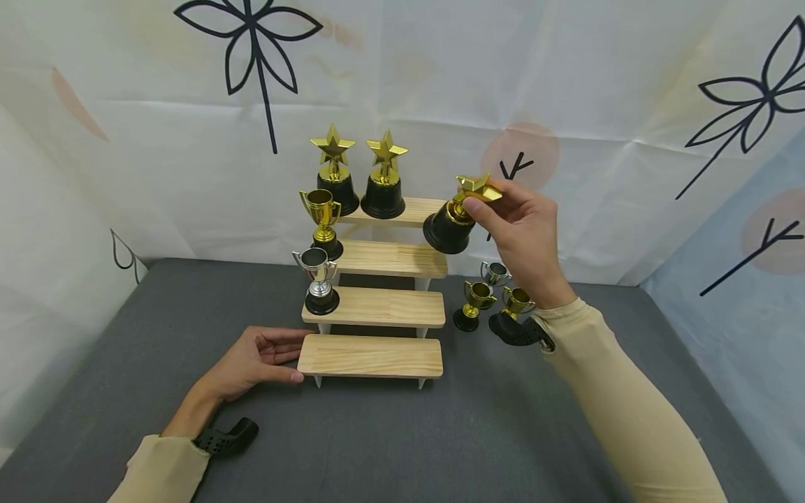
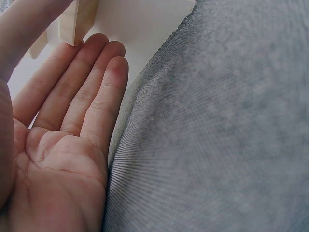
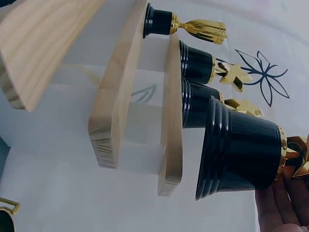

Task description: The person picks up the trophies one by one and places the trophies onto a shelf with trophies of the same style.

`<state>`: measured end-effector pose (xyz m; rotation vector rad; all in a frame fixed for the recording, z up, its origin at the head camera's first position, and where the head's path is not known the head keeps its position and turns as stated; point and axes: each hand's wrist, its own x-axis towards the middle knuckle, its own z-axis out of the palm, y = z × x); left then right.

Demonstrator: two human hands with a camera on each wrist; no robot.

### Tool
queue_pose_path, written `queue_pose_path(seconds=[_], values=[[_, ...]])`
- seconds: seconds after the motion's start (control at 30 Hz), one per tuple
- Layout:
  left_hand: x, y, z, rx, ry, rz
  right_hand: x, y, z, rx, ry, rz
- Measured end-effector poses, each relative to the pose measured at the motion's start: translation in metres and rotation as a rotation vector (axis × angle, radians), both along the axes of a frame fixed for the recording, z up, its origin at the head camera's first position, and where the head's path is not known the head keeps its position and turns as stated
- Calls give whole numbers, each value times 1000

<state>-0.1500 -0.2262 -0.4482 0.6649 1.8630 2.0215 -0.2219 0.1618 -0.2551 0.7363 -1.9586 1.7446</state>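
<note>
A gold star trophy with a black base [image 1: 448, 228] is pinched by my right hand [image 1: 525, 227] near its star, tilted, beside the right end of the top shelf. In the right wrist view its black base [image 3: 244, 147] looms close to that shelf's edge [image 3: 171, 164]. My left hand [image 1: 260, 363] lies at the left end of the lowest wooden step [image 1: 371, 356], fingers extended and thumb near its front corner. Two gold star trophies [image 1: 335, 171] [image 1: 385, 175] stand at the left and middle of the top shelf. Below them are a gold cup [image 1: 323, 216] and a silver cup [image 1: 321, 279], each on its own step.
On the grey table [image 1: 207, 300], right of the stand, several small cups are grouped: a gold cup [image 1: 478, 297], another gold cup [image 1: 517, 300] partly behind my wrist strap, and a silver cup [image 1: 495, 272]. A patterned white cloth [image 1: 402, 63] hangs behind.
</note>
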Motion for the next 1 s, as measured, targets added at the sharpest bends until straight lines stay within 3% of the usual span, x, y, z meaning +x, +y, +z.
queue_pose_path(seconds=[1.0], values=[[1,0,1,-11,-1,8,-39,-24,4,30,-63,15]])
